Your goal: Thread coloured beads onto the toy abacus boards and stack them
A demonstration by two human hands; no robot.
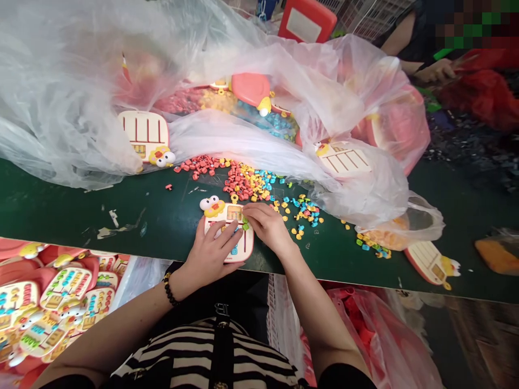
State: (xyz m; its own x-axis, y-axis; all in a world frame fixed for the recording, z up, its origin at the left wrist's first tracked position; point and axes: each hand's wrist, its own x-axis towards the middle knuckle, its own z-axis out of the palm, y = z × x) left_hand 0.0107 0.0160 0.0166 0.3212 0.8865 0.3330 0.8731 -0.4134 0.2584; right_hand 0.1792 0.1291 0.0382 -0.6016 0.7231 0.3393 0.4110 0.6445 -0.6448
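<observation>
A cream, red-edged toy board (pixel 245 253) with a yellow duck face and big white eyes lies on the green table before me. My left hand (pixel 211 256) is laid across its lower left, fingers over the face of the board, holding it against the table. Blue pieces show in the board's slots between and below those fingers. At the board's upper right, the fingers of my right hand (pixel 265 224) are pinched together over a small green piece (pixel 245 223) at a slot. Their tips partly hide that piece.
Loose red pieces (pixel 237 181), yellow and blue ones lie just beyond the board. Clear plastic bags (pixel 243 132) with more boards and pieces line the far side. Filled boards (pixel 67 286) are heaped below left. Another board (pixel 430 262) lies at right. A co-worker's hand (pixel 440 70) is at upper right.
</observation>
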